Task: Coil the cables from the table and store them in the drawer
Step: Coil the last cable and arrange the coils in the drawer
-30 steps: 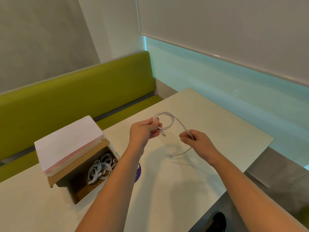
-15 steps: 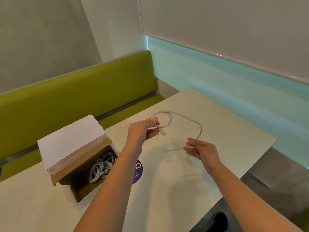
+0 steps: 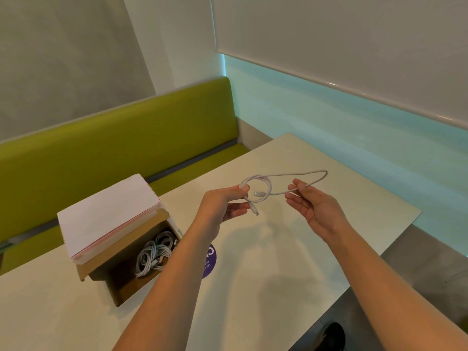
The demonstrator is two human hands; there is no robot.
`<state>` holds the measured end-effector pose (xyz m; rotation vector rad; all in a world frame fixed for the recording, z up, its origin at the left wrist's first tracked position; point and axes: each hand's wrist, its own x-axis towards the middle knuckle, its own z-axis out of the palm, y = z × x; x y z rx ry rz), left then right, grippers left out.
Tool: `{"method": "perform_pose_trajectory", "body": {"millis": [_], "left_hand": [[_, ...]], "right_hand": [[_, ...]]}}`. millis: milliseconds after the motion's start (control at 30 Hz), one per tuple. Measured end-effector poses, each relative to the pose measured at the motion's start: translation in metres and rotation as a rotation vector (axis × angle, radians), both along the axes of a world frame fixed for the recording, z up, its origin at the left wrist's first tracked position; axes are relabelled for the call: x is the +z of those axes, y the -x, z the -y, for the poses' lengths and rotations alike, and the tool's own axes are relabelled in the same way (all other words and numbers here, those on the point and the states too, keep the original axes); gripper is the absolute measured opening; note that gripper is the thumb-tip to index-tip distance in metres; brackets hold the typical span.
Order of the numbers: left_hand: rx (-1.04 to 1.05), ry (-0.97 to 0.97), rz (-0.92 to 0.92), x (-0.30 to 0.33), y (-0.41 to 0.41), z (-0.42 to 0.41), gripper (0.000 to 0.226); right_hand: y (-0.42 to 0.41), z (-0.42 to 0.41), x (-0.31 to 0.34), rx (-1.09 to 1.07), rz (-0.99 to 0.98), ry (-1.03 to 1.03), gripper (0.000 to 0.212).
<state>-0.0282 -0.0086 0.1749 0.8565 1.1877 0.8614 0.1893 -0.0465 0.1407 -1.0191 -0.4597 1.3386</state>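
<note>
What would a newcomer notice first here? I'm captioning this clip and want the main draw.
First, the white cable held in mid-air above the table: the left hand pinches its small coil, the right hand holds the long loop. Next, the open cardboard drawer at the left, with coiled white cables inside, and the green bench behind.

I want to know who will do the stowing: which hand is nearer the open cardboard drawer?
Left. The left hand is just right of the drawer and above it; the right hand is farther right.
</note>
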Motion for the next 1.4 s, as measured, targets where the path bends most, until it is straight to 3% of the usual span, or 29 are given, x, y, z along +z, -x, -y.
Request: {"method": "perform_pose_trajectory", "body": {"millis": [233,400,567,733,833,1067,1400], "left_hand": [[-0.017,-0.029,-0.04,0.002,-0.015,0.003,0.024],[0.069,-0.123,-0.085,0.0,-0.022,0.002,0.018],[0.131,-0.204,-0.073,-0.003,-0.025,-0.004,0.019],[0.173,-0.265,-0.093,-0.008,-0.029,-0.007,0.026],[0.24,-0.249,-0.045,-0.01,-0.028,-0.012,0.029],[0.349,-0.251,0.012,-0.008,-0.021,-0.026,0.03],[0.428,-0.41,0.019,0.005,-0.021,-0.036,0.023]], "right_hand": [[0.022,-0.001,0.013,0.285,0.093,0.09,0.025],[0.033,-0.002,0.02,0.373,0.009,0.084,0.021],[0.039,-0.007,0.027,0.353,0.247,0.083,0.03],[0.041,-0.008,0.031,0.312,0.365,0.129,0.041],[0.042,-0.006,0.03,0.41,0.406,0.164,0.045],[0.035,0.007,0.011,0.665,0.671,0.225,0.023],[0.022,0.009,-0.028,0.565,0.933,0.327,0.015]]}}
